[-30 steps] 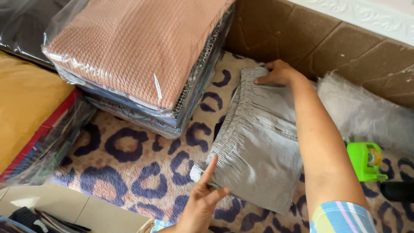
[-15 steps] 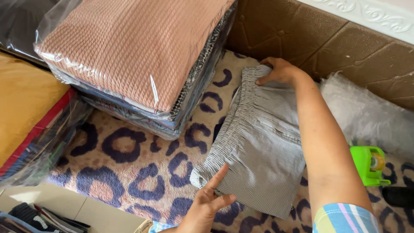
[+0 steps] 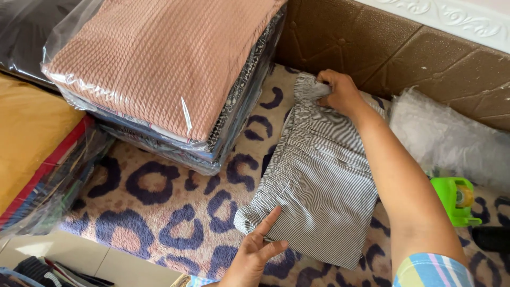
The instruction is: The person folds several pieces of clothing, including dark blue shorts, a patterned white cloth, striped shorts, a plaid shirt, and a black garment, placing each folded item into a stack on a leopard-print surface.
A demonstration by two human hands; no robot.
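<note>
A folded grey-and-white striped garment with an elastic waistband lies on a leopard-print plush blanket. My right hand grips the gathered waistband at the far end, near the brown padded wall. My left hand rests with fingers spread on the near left corner of the garment, pressing it flat.
A stack of fabrics in clear plastic bags, pink knit on top, sits at left. More bagged orange and red cloth lies further left. A green tape dispenser and a white plastic bag are at right.
The view has shifted slightly. Both hands stay on the garment; my left hand has slid a little along its near corner.
</note>
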